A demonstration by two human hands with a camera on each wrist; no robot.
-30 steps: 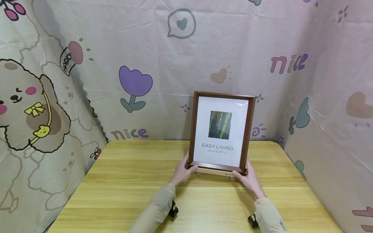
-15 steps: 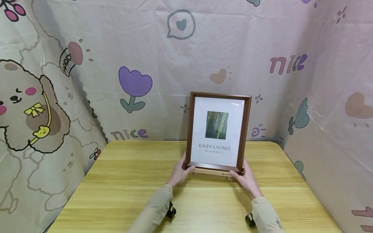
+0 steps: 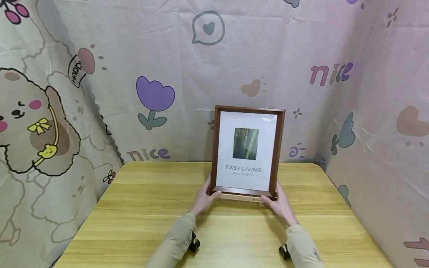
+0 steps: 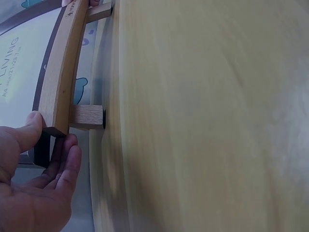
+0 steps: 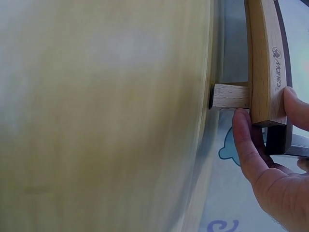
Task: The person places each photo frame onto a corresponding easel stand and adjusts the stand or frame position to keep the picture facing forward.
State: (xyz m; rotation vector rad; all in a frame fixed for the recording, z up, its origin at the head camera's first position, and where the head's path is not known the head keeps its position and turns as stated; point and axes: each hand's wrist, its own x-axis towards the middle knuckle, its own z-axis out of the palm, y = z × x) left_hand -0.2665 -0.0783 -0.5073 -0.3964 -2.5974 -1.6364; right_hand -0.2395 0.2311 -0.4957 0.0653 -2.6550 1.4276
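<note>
A brown picture frame (image 3: 246,178) stands tilted slightly back on a light wooden easel (image 3: 238,197). Behind its glass is a white sheet with a small forest picture. My left hand (image 3: 202,199) grips the lower left corner, thumb in front; in the left wrist view its fingers curl under the end of the easel's ledge (image 4: 59,77). My right hand (image 3: 282,206) holds the lower right corner likewise, its thumb against the front in the right wrist view. Two short easel feet point down at the tabletop; whether they touch it I cannot tell. The easel's back is hidden.
The wooden table (image 3: 151,223) has rounded far corners and stretches out on both sides of the frame. A printed cloth (image 3: 201,74) hangs close behind the far edge and along both sides. Black wrist cameras sit under both sleeves.
Both hands have moved left together, carrying or sliding the frame and easel a short way along the table. The grip and the tilt look the same.
</note>
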